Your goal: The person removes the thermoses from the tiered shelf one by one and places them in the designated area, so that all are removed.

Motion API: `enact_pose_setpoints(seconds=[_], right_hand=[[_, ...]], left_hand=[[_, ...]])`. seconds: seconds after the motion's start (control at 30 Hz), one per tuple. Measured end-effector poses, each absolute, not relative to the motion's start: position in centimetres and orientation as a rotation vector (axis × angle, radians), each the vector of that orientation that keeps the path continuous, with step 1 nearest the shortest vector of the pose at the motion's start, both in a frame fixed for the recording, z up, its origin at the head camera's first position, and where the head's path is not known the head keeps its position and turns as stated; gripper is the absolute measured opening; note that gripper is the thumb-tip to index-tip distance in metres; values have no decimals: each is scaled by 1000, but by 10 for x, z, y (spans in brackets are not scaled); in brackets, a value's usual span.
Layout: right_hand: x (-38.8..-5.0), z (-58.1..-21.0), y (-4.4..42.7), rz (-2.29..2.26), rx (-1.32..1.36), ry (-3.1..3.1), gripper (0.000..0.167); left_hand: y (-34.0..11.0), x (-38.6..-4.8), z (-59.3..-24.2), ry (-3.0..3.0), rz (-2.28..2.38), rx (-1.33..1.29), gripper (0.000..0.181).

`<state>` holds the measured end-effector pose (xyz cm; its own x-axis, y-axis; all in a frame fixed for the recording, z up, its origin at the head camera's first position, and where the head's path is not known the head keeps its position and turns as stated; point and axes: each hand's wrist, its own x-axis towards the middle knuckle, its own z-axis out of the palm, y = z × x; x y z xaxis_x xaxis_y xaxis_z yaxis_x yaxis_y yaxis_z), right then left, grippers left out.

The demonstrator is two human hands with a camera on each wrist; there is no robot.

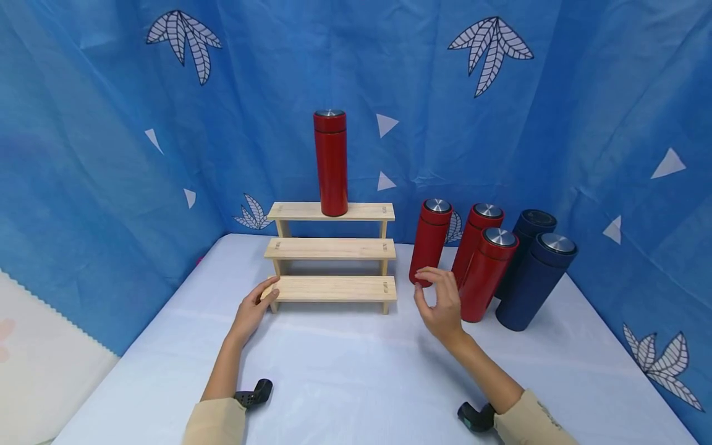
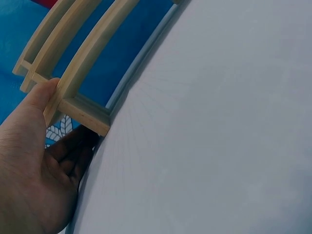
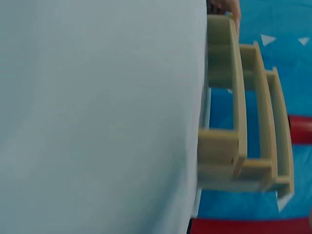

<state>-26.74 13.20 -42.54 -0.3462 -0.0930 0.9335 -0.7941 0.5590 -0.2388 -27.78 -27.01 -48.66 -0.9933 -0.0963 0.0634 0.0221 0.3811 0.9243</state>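
Note:
A three-tier wooden display rack (image 1: 334,288) stands mid-table. My left hand (image 1: 256,312) grips the left end of its lowest step; in the left wrist view the thumb (image 2: 45,92) lies against the board and the other fingers are beside the leg. On the top step a red thermos (image 1: 332,164) with a silver lid stands upright. My right hand (image 1: 442,306) hovers in front of another red thermos (image 1: 431,241), its thumb and fingers curved apart with nothing between them. Only a sliver of that hand shows in the right wrist view.
Right of my right hand stand two more red thermoses, one at the back (image 1: 473,241) and one in front (image 1: 489,275), with a dark thermos (image 1: 525,247) and a navy thermos (image 1: 536,281). A white cloth (image 1: 345,383) covers the table. Blue curtain (image 1: 423,80) hangs behind.

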Motion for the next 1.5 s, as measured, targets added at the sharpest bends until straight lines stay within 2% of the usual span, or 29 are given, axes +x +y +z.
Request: enact_pose_setpoints(seconds=[0.13,0.3,0.6,0.83,1.03,1.2,1.5], right_hand=[[-280,-417,99,903,826,-1791,21],[-308,-396,62,1009,859,-1784,21],[-358,-339,10,1297,787,-2010,45],[-385,-284,-5,1374,679,-1982,66],[-398,-250,-12,1369,703,-1905,78],[-406,-246,-14,1393,688,-1994,89],[-412,-275,-20,1596,687,-2165,102]], left_hand=[[-269,-279,-487,-2531,-1680,82,61],[-268,-278,-486,-2544,-1670,81,63],[-271,-274,-484,-2529,-1686,53,61],[-271,-274,-483,-2523,-1681,44,60],[-272,-276,-484,-2519,-1680,34,60],[-273,-275,-483,-2518,-1672,44,60],[-271,-277,-487,-2505,-1681,32,59]])
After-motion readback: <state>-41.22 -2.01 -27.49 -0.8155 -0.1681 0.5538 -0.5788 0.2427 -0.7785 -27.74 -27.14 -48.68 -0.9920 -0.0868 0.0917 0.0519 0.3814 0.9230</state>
